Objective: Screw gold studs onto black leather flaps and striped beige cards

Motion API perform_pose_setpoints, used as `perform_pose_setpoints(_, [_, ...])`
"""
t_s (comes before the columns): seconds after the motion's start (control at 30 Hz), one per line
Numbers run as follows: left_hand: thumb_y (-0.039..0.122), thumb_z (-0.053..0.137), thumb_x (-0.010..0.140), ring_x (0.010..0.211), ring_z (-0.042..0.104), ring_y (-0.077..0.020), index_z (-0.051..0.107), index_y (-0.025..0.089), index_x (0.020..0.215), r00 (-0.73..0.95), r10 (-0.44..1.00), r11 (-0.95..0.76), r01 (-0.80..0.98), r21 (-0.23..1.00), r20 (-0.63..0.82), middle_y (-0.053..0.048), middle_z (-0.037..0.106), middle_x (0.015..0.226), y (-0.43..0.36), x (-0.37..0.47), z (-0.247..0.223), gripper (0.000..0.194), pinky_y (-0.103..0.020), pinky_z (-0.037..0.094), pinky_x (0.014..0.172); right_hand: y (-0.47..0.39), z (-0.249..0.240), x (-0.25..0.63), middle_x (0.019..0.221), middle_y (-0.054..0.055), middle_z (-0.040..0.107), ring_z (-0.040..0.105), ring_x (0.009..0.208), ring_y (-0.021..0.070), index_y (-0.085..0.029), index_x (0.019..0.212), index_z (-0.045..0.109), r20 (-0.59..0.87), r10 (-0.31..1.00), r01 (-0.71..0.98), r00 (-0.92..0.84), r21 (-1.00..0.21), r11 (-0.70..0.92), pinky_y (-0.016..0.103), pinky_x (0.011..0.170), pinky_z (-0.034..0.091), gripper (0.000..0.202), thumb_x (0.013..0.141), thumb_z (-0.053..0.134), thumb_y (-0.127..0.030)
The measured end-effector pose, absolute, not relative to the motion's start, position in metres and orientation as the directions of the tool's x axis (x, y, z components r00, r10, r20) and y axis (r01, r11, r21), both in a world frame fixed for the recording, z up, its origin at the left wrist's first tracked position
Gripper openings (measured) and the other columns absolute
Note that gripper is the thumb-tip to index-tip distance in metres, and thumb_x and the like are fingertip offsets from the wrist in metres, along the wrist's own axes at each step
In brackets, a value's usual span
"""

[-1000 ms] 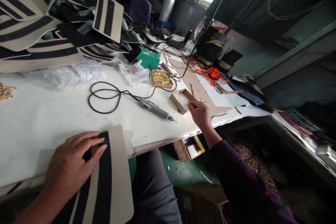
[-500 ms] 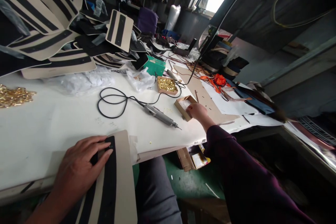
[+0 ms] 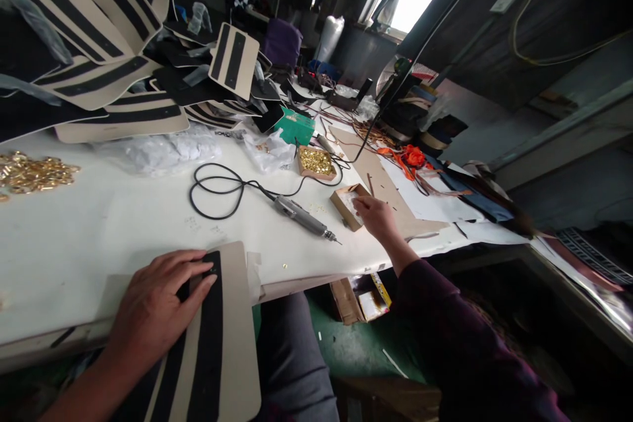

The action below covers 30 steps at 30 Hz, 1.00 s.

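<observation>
My left hand (image 3: 153,303) lies on a beige panel with black stripes (image 3: 232,336), its fingers stretched over the dark stripe near the panel's upper end. The panel overhangs the table's front edge above my lap. Over a small open cardboard box (image 3: 341,206) with whitish contents, my right hand (image 3: 376,216) has its fingers drawn together at the box's near side. What those fingertips hold, if anything, is too small to make out. Between the hands lies a grey electric screwdriver (image 3: 301,216), its bit pointing right and its black cord looped behind.
Behind the screwdriver stands a box of small gold-coloured parts (image 3: 316,161), beside a green box (image 3: 295,125). Gold-coloured metal fittings (image 3: 34,173) are heaped at the left. Striped panels (image 3: 119,109) pile up behind. An open carton (image 3: 363,298) sits below the table edge.
My right hand has lifted slightly at the small box, with its fingers showing more. My left hand stays on the striped panel. The whole view has shifted a little.
</observation>
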<state>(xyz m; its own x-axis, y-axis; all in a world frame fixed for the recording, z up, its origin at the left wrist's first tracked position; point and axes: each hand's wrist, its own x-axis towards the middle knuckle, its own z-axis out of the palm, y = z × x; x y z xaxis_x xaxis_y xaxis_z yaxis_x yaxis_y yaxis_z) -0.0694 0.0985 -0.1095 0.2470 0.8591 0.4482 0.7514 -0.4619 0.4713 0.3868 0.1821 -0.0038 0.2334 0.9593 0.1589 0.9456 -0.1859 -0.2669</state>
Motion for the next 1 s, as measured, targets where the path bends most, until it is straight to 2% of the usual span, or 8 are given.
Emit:
perform_pose_setpoints(0.13, [0.041, 0.063, 0.094, 0.114, 0.065, -0.028, 0.07, 0.029, 0.102, 0.226, 0.869, -0.441, 0.757, 0.482, 0.44, -0.005, 0.073, 0.117, 0.096, -0.067, -0.104, 0.016, -0.047, 0.05, 0.099, 0.132, -0.021, 0.324, 0.088, 0.003, 0.079, 0.071, 0.079, 0.0189, -0.023, 0.09, 0.081, 0.181, 0.983, 0.813, 0.022, -0.576, 0.088, 0.026, 0.073, 0.052, 0.023, 0.09, 0.067, -0.041])
perform_pose_setpoints(0.23, [0.04, 0.063, 0.094, 0.113, 0.066, -0.0272, 0.07, 0.028, 0.1, 0.224, 0.878, -0.429, 0.759, 0.49, 0.422, -0.005, 0.073, 0.117, 0.095, -0.066, -0.1, 0.015, -0.046, 0.05, 0.099, 0.099, -0.043, 0.278, 0.085, 0.002, 0.078, 0.072, 0.077, 0.0186, -0.024, 0.089, 0.081, 0.142, 0.989, 0.736, -0.049, -0.664, 0.132, 0.026, 0.073, 0.054, 0.017, 0.091, 0.068, -0.035])
perform_pose_setpoints(0.3, [0.039, 0.063, 0.094, 0.113, 0.066, -0.0268, 0.071, 0.027, 0.101, 0.226, 0.884, -0.422, 0.763, 0.489, 0.409, -0.005, 0.073, 0.117, 0.095, -0.066, -0.099, 0.015, -0.046, 0.05, 0.099, 0.086, -0.055, 0.258, 0.086, 0.002, 0.077, 0.072, 0.079, 0.0184, -0.026, 0.091, 0.081, 0.175, 0.981, 0.763, -0.085, -0.621, 0.177, 0.027, 0.075, 0.054, 0.016, 0.093, 0.066, -0.031])
perform_pose_setpoints(0.4, [0.038, 0.064, 0.093, 0.112, 0.066, -0.0266, 0.072, 0.027, 0.102, 0.222, 0.887, -0.415, 0.77, 0.485, 0.405, -0.005, 0.074, 0.118, 0.095, -0.067, -0.099, 0.016, -0.045, 0.05, 0.099, 0.08, -0.063, 0.242, 0.089, 0.003, 0.076, 0.069, 0.085, 0.0185, -0.027, 0.097, 0.08, 0.246, 0.956, 0.835, -0.16, -0.483, 0.265, 0.028, 0.08, 0.053, 0.018, 0.097, 0.062, -0.026])
perform_pose_setpoints(0.57, [0.037, 0.064, 0.093, 0.112, 0.066, -0.0271, 0.072, 0.027, 0.101, 0.214, 0.891, -0.404, 0.775, 0.486, 0.399, -0.004, 0.074, 0.118, 0.094, -0.066, -0.099, 0.015, -0.045, 0.05, 0.099, 0.079, -0.06, 0.236, 0.088, 0.004, 0.073, 0.066, 0.085, 0.0185, -0.027, 0.097, 0.078, 0.26, 0.93, 0.873, -0.261, -0.346, 0.342, 0.029, 0.08, 0.051, 0.018, 0.099, 0.061, -0.025])
perform_pose_setpoints(0.77, [0.038, 0.064, 0.093, 0.113, 0.067, -0.0273, 0.072, 0.027, 0.102, 0.216, 0.886, -0.415, 0.766, 0.492, 0.411, -0.004, 0.074, 0.118, 0.094, -0.067, -0.099, 0.016, -0.045, 0.05, 0.1, 0.078, -0.057, 0.232, 0.086, 0.004, 0.071, 0.064, 0.085, 0.0188, -0.026, 0.089, 0.077, 0.256, 0.923, 0.887, -0.286, -0.294, 0.356, 0.029, 0.08, 0.05, 0.02, 0.099, 0.06, -0.024])
perform_pose_setpoints(1.0, [0.037, 0.062, 0.094, 0.113, 0.066, -0.0272, 0.071, 0.027, 0.102, 0.218, 0.881, -0.423, 0.762, 0.491, 0.42, -0.005, 0.073, 0.117, 0.093, -0.066, -0.097, 0.016, -0.046, 0.05, 0.099, 0.075, -0.063, 0.234, 0.089, 0.004, 0.072, 0.063, 0.083, 0.0195, -0.026, 0.091, 0.076, 0.296, 0.904, 0.889, -0.308, -0.249, 0.384, 0.032, 0.079, 0.048, 0.022, 0.101, 0.056, -0.026])
